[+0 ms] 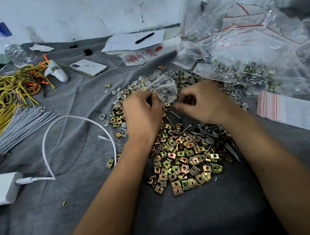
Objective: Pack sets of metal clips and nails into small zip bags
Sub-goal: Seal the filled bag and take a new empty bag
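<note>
Both hands met over the middle of the worktop [81, 223], which was covered in grey cloth. The left hand [143, 114] had its fingers curled, pinching the near edge of a small clear zip bag [164, 88] that stood up just beyond its knuckles. The right hand [202, 103] was curled too, thumb and fingertips drawn together beside the bag's other edge, though blur hid whether it gripped the bag or something small. Inside the bag a few nails and grey caps showed. Beneath and just nearer than both wrists lay a heap of brass-coloured metal clips [183, 161], with loose nails [206, 132] scattered under the right wrist. Beyond the fingertips spread a litter of grey round caps [184, 76]. Further off past the right hand rose a pile of filled zip bags [247, 52], and to its outer side lay a flat stack of empty bags [287, 108]. Well out from the left hand sat a white cable [73, 119], a phone [88, 67] and a bundle of yellow wires [18, 84].
</note>
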Tool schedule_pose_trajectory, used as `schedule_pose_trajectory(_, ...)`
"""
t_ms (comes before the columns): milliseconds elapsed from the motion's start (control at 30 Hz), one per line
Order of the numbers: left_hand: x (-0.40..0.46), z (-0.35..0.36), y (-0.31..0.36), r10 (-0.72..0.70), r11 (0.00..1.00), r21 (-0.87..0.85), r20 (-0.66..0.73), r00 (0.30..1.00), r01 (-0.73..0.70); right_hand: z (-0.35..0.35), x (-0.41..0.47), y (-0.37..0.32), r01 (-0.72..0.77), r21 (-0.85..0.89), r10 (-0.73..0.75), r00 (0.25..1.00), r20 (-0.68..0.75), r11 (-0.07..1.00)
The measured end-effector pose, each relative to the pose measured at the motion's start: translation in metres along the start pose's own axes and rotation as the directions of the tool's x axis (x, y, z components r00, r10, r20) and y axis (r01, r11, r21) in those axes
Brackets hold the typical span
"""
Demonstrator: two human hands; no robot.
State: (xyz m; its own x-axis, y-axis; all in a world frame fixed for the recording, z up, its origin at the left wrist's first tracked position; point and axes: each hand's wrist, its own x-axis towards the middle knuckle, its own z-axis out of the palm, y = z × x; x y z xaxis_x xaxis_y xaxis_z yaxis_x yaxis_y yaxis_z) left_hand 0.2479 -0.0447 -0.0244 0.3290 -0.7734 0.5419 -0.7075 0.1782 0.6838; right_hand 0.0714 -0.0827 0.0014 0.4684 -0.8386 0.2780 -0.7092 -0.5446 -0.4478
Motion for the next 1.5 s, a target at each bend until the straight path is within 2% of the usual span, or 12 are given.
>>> schedule_pose_trajectory(67, -0.001, -0.001, 0.001, 0.022, 1.000, 0.002, -0.022, 1.000, -0.022, 0.003, 0.001, -0.001, -0.040, -0.137, 0.067, 0.978, 0.199, 0.990)
schedule_pose_trajectory(133, -0.002, -0.002, 0.002, 0.029, 1.000, -0.004, -0.053, 0.998, -0.029, 0.004, 0.003, -0.003, -0.038, -0.173, 0.076, 0.972, 0.223, 0.984)
schedule_pose_trajectory(233, -0.002, -0.003, 0.002, 0.030, 0.999, -0.023, -0.063, 0.998, -0.032, 0.007, 0.003, 0.000, -0.061, -0.198, 0.087, 0.988, 0.126, 0.978)
schedule_pose_trajectory(333, -0.001, -0.003, 0.000, 0.055, 0.998, -0.030, -0.063, 0.997, -0.057, 0.005, 0.003, 0.005, -0.108, -0.010, 0.105, 0.983, -0.152, 0.994)
schedule_pose_trajectory(433, -0.002, -0.002, 0.002, 0.082, 0.996, -0.022, -0.029, 0.996, -0.083, -0.004, 0.002, 0.000, 0.084, 0.156, -0.015, 0.917, -0.400, 0.984)
schedule_pose_trajectory(567, -0.002, -0.002, 0.004, 0.113, 0.993, -0.010, -0.025, 0.993, -0.114, 0.001, -0.001, -0.010, 0.262, 0.125, -0.209, 0.921, -0.330, 0.957)
schedule_pose_trajectory(733, -0.002, -0.003, 0.004, 0.099, 0.995, -0.026, -0.016, 0.995, -0.099, 0.007, 0.000, -0.009, 0.215, 0.126, -0.181, 0.954, -0.240, 0.968)
schedule_pose_trajectory(1033, -0.002, -0.003, 0.004, 0.069, 0.997, -0.035, -0.068, 0.995, -0.072, 0.014, 0.001, -0.013, 0.210, 0.186, -0.151, 0.946, -0.286, 0.960)
schedule_pose_trajectory(1167, 0.000, -0.003, 0.003, 0.020, 0.999, -0.047, -0.092, 0.996, -0.025, 0.007, 0.001, -0.012, 0.242, 0.200, -0.142, 0.899, -0.414, 0.949)
schedule_pose_trajectory(1233, 0.000, -0.002, 0.002, 0.009, 0.999, -0.048, -0.086, 0.996, -0.013, 0.006, -0.001, -0.010, 0.238, 0.185, -0.164, 0.924, -0.346, 0.954)
schedule_pose_trajectory(1400, 0.000, -0.002, 0.002, -0.039, 0.997, -0.069, -0.102, 0.994, 0.032, 0.016, 0.001, -0.009, 0.140, -0.053, -0.131, 0.980, 0.150, 0.989)
schedule_pose_trajectory(1500, 0.000, -0.003, 0.002, -0.051, 0.996, -0.078, -0.105, 0.993, 0.043, 0.017, 0.003, -0.011, 0.112, -0.151, -0.079, 0.974, 0.213, 0.982)
